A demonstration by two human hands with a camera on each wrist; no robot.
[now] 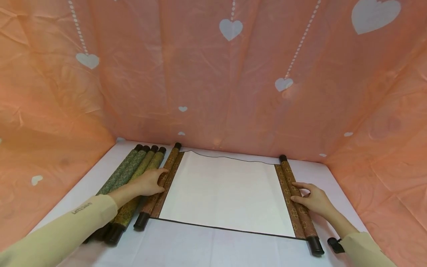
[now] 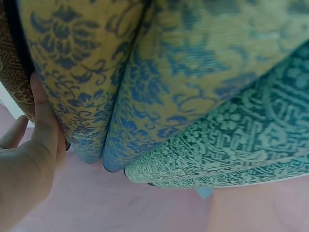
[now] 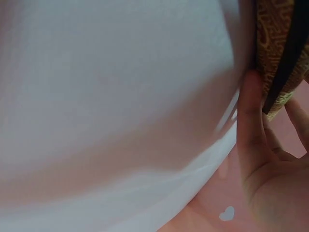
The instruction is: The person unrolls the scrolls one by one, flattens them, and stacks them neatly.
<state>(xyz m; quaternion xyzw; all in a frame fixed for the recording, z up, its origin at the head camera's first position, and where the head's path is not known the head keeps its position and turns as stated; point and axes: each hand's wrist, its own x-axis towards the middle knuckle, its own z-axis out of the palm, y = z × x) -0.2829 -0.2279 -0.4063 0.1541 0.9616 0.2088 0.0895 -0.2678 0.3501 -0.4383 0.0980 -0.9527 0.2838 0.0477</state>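
Note:
A hanging scroll with a blank white sheet (image 1: 227,193) lies unrolled across the table, with brown patterned rollers with dark end knobs at both sides. My left hand (image 1: 148,182) reaches over the rolled scrolls and grips the left roller (image 1: 171,159), thumb and fingers spread along it. In the left wrist view, its fingers sit between this brown roller (image 2: 17,72) and a yellow-blue rolled scroll (image 2: 72,63). The right roller (image 1: 289,178) is held by my right hand (image 1: 315,200) from its outer side, with fingers about the brown brocade (image 3: 275,48) in the right wrist view.
Several rolled scrolls lie side by side left of the open one: green scrolls (image 1: 120,174) outermost, yellow ones (image 1: 125,215) nearer. An orange cloth (image 1: 200,85) printed with hearts rises behind and beside the white table (image 1: 186,246). A small black object (image 1: 335,245) is by my right sleeve.

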